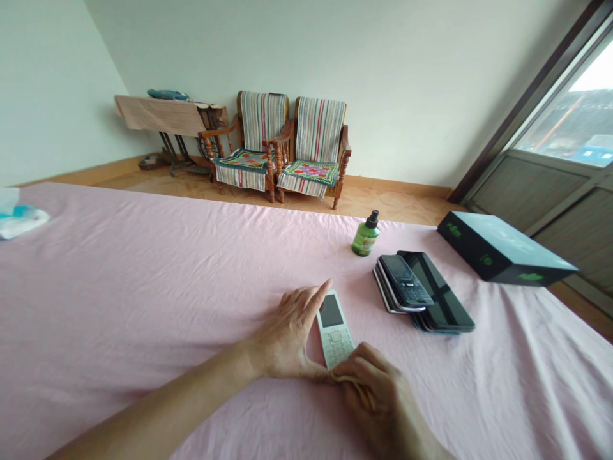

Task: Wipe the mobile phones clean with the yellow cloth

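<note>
On my feed, far left, a pale sheet point(7, 199) pokes from a white-and-blue packet point(26, 222). The left hand point(287, 329), fingers wide, spans a white phone point(331, 312) on the pink cloth point(158, 268). Beyond stands a green spray bottle point(364, 239), fill unclear to me. The right hand point(383, 393) pinches a yellowish rag point(355, 382) at the phone's lower end. Stacked phones point(407, 281) and a closed black box point(507, 248) follow, its contents hidden.
</note>
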`<move>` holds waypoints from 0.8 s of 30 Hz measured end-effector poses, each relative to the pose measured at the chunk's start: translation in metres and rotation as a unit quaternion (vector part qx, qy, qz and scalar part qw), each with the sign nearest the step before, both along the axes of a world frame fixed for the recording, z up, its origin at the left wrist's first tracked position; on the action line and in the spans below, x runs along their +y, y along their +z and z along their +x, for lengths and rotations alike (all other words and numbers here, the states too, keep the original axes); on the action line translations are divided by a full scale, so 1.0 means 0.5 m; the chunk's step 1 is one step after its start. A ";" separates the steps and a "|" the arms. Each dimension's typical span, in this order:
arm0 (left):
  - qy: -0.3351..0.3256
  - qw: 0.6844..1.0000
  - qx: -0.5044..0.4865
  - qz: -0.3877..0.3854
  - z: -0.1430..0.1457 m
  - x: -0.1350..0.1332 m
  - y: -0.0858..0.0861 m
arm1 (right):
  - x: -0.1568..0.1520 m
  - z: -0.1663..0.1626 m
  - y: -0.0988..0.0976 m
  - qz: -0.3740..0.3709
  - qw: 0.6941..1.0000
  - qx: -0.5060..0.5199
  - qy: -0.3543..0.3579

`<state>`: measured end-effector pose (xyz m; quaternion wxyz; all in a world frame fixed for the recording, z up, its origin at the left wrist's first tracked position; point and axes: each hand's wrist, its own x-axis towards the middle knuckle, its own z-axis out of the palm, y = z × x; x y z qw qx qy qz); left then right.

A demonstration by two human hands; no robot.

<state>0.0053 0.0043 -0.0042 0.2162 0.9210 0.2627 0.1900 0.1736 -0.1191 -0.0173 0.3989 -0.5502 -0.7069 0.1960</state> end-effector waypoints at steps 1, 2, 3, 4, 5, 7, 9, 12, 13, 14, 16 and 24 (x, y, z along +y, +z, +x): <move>-0.002 1.000 0.001 0.004 -0.002 -0.001 0.001 | 0.001 0.007 0.000 -0.020 1.000 0.008 -0.004; -0.003 1.000 0.002 0.009 -0.003 -0.001 0.004 | 0.002 0.014 0.000 -0.035 0.999 0.015 -0.011; -0.006 1.000 0.002 0.016 -0.006 -0.002 0.007 | 0.003 0.021 0.000 -0.046 0.999 0.020 -0.017; -0.010 1.000 0.001 0.024 -0.008 -0.004 0.012 | 0.005 0.026 0.001 -0.049 0.998 0.025 -0.025; -0.014 0.999 0.000 0.030 -0.011 -0.006 0.017 | 0.007 0.031 0.001 -0.051 0.998 0.029 -0.030; -0.019 0.999 -0.005 0.038 -0.014 -0.012 0.025 | 0.010 0.035 0.004 -0.053 0.997 0.032 -0.040; -0.009 0.999 -0.008 0.039 -0.015 -0.018 0.029 | 0.012 0.035 0.007 -0.053 0.997 0.034 -0.047; 0.023 0.999 -0.004 0.047 -0.012 -0.026 0.027 | 0.014 0.035 0.008 -0.040 0.995 0.029 -0.088; 0.029 0.998 0.000 0.051 -0.010 -0.027 0.025 | 0.014 0.037 0.008 -0.036 0.993 0.024 -0.106; 0.030 0.998 0.004 0.057 -0.009 -0.028 0.024 | 0.015 0.039 0.007 -0.035 0.992 0.019 -0.123; 0.023 0.997 0.010 0.072 -0.008 -0.028 0.023 | 0.016 0.045 0.003 -0.043 0.990 0.012 -0.137; -0.021 0.994 -0.004 0.107 -0.011 -0.020 0.030 | 0.015 0.047 0.004 -0.042 0.990 0.004 -0.132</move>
